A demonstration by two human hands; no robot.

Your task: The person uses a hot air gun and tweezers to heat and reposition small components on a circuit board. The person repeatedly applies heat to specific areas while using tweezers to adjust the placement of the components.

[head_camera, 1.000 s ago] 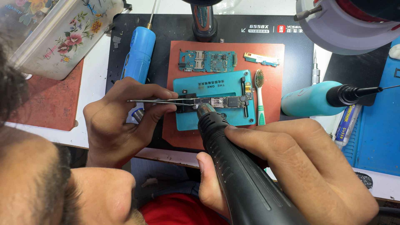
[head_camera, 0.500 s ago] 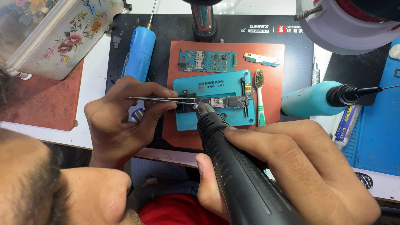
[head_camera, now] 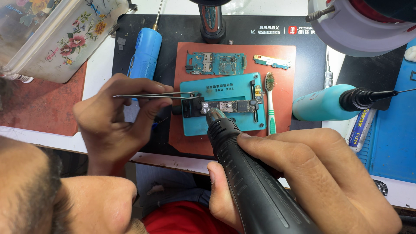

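Observation:
My left hand (head_camera: 115, 117) pinches metal tweezers (head_camera: 151, 95), their tips reaching right to the left end of a small circuit board (head_camera: 232, 105). That board is clamped in a teal holder (head_camera: 223, 104) on a red-brown mat (head_camera: 286, 78). My right hand (head_camera: 320, 177) grips a black hot-air handle (head_camera: 247, 169); its nozzle (head_camera: 215, 115) points at the board's lower left edge, just above it.
A second green circuit board (head_camera: 215, 63) and a small strip board (head_camera: 271, 61) lie on the mat's far side. A toothbrush (head_camera: 270, 104) lies right of the holder. A blue tool (head_camera: 145, 54), a teal bottle (head_camera: 329, 102), a floral box (head_camera: 60, 34) and a white round lamp (head_camera: 359, 21) surround it.

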